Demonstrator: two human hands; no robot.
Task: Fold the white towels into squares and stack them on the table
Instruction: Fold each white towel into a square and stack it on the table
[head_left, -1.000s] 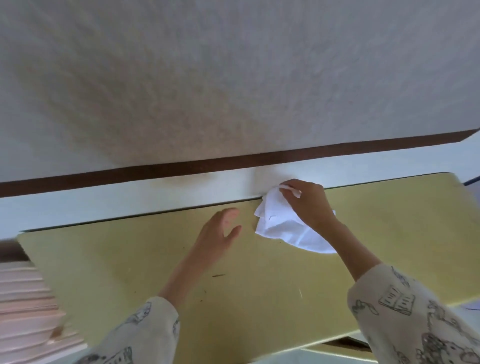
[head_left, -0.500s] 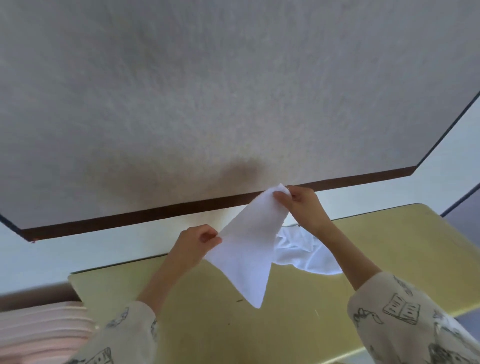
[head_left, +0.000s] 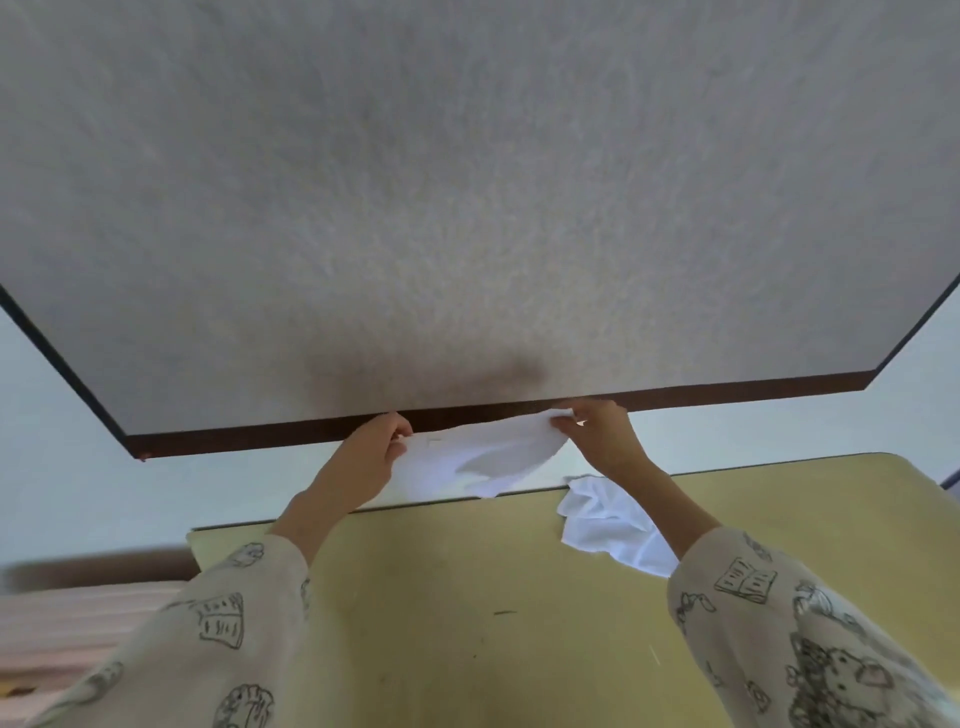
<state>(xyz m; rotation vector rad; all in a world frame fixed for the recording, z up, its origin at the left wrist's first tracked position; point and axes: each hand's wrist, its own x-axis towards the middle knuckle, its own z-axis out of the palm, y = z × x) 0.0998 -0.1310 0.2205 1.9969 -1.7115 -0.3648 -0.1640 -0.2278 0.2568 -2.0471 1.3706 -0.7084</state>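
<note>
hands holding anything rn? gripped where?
Yes: one white towel, lifted off the table. Left hand pinches its left end, right hand its right end.

The flat yellow-green table top is lying open across its middle and near part, between the two patterned cream sleeves, offering wide room for a hand to pass. On its far right part a crumpled white towel is sitting, partly under the right forearm. Above the table's far edge, a second white towel is hanging stretched between the left hand and the right hand, each pinching a corner, blocking that gap. Just behind them a pale wall with a dark brown band is closing off the far side. A pinkish slatted surface is bordering the table's left.
</note>
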